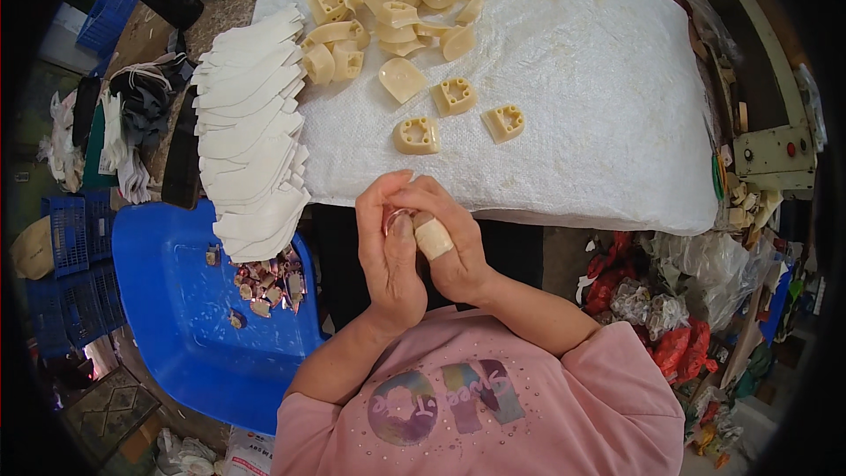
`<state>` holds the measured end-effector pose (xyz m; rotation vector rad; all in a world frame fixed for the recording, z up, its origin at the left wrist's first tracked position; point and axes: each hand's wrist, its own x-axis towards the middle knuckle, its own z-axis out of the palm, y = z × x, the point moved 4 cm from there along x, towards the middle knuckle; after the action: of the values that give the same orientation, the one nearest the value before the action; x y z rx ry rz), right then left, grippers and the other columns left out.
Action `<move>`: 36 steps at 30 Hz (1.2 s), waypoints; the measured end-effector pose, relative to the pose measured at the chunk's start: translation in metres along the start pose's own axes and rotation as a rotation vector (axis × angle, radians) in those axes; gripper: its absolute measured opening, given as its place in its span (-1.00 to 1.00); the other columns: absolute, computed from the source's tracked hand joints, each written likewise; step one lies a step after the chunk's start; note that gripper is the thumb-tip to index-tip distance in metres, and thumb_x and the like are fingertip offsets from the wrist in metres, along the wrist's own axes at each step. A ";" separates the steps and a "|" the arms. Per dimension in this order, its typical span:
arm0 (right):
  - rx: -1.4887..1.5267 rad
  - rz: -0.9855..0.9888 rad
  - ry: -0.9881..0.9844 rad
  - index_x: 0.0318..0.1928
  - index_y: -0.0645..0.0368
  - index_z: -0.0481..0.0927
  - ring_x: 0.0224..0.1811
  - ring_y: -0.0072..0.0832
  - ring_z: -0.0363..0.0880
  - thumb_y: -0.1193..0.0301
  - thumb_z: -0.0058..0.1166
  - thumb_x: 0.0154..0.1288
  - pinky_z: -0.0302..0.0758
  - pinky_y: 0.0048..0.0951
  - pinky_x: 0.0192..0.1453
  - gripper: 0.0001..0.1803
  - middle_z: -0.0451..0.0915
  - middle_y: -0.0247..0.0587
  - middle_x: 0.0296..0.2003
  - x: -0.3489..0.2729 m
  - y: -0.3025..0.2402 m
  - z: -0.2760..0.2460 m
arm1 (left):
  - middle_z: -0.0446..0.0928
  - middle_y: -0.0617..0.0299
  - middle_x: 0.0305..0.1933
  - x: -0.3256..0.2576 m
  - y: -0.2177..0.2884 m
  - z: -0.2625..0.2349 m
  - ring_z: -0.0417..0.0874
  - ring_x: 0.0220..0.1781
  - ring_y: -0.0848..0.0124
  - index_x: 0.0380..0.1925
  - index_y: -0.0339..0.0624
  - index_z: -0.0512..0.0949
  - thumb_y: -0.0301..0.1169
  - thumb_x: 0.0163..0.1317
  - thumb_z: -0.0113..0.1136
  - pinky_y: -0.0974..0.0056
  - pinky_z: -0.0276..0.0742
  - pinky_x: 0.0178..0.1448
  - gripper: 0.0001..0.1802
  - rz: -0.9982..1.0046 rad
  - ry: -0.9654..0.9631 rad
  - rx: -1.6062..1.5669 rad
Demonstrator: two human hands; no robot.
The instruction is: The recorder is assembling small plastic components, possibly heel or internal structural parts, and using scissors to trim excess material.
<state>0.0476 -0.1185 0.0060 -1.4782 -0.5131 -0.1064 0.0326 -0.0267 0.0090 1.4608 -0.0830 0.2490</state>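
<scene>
My left hand (393, 251) and my right hand (452, 242) are closed together around a small shoe heel (393, 217) in front of my chest. Only a shiny pinkish, curved edge of it shows; fingers and palms hide the rest. Both thumbs lie side by side on top, the right one wrapped in beige tape (434, 239). Just beyond my hands, several loose beige plastic heels (416, 136) rest on a white woven-plastic surface (582, 123). A larger pile of heels (397, 18) lies farther back. To its left, overlapping white cut pieces (251, 123) form a long row.
A blue plastic tub (176, 291) stands low at my left, with several shiny pink-purple covered heels (269, 286) inside. Blue crates (79, 256) are stacked farther left. Clear and red plastic bags (679, 353) lie at the right, below a pale green machine frame (777, 157).
</scene>
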 end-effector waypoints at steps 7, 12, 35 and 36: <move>0.166 0.400 -0.101 0.18 0.19 0.33 -0.32 -0.54 0.40 0.26 -0.31 0.46 0.39 -0.52 -0.25 -0.60 0.42 -0.22 -0.16 0.006 0.001 -0.010 | 0.43 0.17 -0.08 0.006 -0.012 -0.003 0.46 -0.15 0.38 0.35 -0.02 -0.02 0.17 0.36 -0.51 0.28 0.39 -0.04 -0.29 -0.352 -0.096 -0.629; 0.225 0.312 -0.005 0.15 0.18 0.37 -0.43 -0.55 0.41 0.27 -0.17 0.43 0.38 -0.51 -0.38 -0.61 0.41 -0.27 -0.30 0.010 -0.003 -0.021 | 0.46 0.18 -0.18 0.009 -0.010 -0.007 0.47 -0.29 0.40 0.36 -0.03 -0.08 0.33 0.26 -0.51 0.34 0.40 -0.29 -0.15 -0.279 -0.240 -0.576; 0.173 0.397 -0.328 -0.37 0.24 0.48 -0.49 -0.64 0.41 0.34 -0.01 0.32 0.36 -0.52 -0.44 -0.79 0.46 -0.39 -0.52 0.022 0.001 -0.046 | 0.46 0.13 -0.28 0.015 0.031 -0.012 0.53 -0.29 0.39 -0.07 -0.28 0.45 -0.69 -0.13 0.27 0.36 0.46 -0.24 -0.49 0.181 -0.343 0.485; 0.172 0.398 -0.324 -0.37 0.24 0.48 -0.49 -0.64 0.41 0.34 -0.01 0.32 0.36 -0.52 -0.44 -0.79 0.46 -0.39 -0.52 0.021 0.000 -0.046 | 0.46 0.10 -0.29 0.015 0.032 -0.011 0.53 -0.31 0.37 -0.07 -0.27 0.45 -0.69 -0.16 0.29 0.35 0.46 -0.26 -0.47 0.216 -0.335 0.500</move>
<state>0.0788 -0.1578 0.0139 -1.4066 -0.4638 0.4866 0.0391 -0.0116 0.0424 1.9849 -0.4800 0.2054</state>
